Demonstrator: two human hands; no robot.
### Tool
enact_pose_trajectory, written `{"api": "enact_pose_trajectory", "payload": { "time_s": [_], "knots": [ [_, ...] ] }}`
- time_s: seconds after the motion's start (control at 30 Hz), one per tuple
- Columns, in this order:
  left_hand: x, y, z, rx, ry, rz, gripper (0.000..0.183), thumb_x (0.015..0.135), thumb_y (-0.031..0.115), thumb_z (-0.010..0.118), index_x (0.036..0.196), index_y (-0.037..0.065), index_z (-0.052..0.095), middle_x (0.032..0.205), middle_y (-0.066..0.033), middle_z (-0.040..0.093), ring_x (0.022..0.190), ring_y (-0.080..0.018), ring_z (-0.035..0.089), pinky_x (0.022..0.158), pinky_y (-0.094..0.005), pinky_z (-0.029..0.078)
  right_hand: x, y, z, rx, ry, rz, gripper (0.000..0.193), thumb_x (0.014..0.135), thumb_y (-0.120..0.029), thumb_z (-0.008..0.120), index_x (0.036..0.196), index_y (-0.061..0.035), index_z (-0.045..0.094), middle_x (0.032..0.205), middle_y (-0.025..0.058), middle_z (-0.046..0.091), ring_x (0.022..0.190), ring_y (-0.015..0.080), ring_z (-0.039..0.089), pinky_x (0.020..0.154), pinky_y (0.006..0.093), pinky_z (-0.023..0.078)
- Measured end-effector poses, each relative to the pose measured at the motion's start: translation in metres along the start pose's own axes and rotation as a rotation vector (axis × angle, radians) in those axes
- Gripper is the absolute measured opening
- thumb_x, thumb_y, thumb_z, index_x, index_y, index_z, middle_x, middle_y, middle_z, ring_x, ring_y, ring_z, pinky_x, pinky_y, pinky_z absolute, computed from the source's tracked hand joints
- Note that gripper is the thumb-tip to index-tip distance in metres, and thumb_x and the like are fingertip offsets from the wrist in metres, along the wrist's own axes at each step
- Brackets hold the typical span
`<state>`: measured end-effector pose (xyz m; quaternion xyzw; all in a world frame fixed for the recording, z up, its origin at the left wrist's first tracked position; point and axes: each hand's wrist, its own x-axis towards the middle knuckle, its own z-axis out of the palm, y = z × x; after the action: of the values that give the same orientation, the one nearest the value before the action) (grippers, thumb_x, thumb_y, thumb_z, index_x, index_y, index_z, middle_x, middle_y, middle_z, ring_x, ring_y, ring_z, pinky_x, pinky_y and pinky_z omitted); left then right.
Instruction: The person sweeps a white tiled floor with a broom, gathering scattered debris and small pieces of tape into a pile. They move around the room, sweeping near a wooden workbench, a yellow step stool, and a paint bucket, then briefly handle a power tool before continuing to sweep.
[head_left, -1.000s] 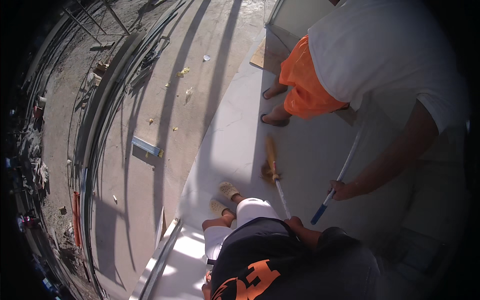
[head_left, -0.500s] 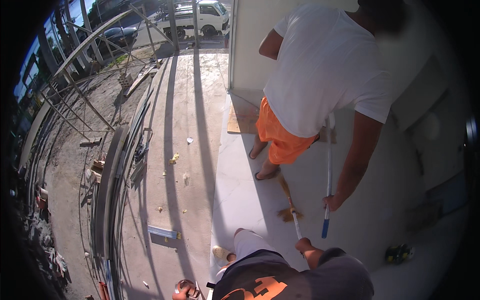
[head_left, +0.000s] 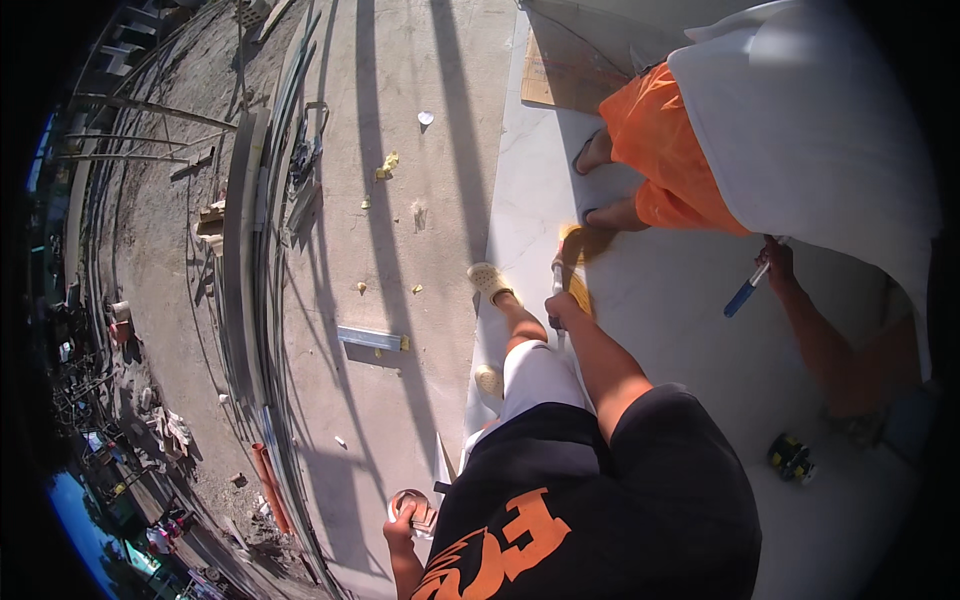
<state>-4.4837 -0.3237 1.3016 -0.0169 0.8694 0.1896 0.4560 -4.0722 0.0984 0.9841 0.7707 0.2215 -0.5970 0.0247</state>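
My right hand (head_left: 566,311) is closed round the handle of a broom (head_left: 579,291) with yellow-brown bristles, held low over the pale tiled floor. Its bristle end lies close to a co-worker's feet. Out to the left of my body, my left hand (head_left: 402,522) is wrapped round a roundish brown, shiny object (head_left: 418,508) whose kind I cannot make out. On the right a co-worker in a white shirt and orange shorts (head_left: 668,150) grips a pole with a blue end (head_left: 740,298).
A flat piece of cardboard (head_left: 560,75) lies by the wall. On the rough concrete to the left are a metal channel piece (head_left: 370,338) and yellow scraps (head_left: 386,166). Long bars (head_left: 246,230) edge the concrete. A black-and-yellow object (head_left: 790,458) sits on the tiles at right.
My view has tilted down and turned. The broom and my right hand now appear farther up the picture, and more of my left hand shows. The co-worker appears farther right.
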Motion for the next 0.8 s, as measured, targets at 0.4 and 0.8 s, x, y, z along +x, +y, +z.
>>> {"api": "enact_pose_trajectory", "payload": {
  "time_s": [0.4,0.8],
  "knots": [
    [-0.01,0.088,0.037,-0.264,0.075,-0.296,0.037,0.086,0.017,0.076,0.113,-0.007,0.067,0.098,-0.0132,0.073,0.079,-0.0219,0.072,0.069,-0.0314,0.057,-0.124,-0.217,-0.047,-0.349,0.135,-0.388,0.046,0.086,-0.014,0.057,0.128,0.0047,0.053,0.1,0.029,0.066,0.092,0.0405,0.068,0.081,0.0455,0.054],
    [-0.011,0.177,0.077,0.077,0.109,-0.72,0.048,0.074,0.029,0.088,0.103,-0.003,0.068,0.071,-0.0046,0.064,0.044,-0.0117,0.054,0.033,-0.0272,0.028,0.083,-0.379,-0.026,-0.864,-0.025,-0.155,0.027,0.084,-0.011,0.051,0.08,0.0039,0.073,0.081,0.0215,0.072,0.078,0.0366,0.071,0.072,0.0453,0.056]
  ]
}}
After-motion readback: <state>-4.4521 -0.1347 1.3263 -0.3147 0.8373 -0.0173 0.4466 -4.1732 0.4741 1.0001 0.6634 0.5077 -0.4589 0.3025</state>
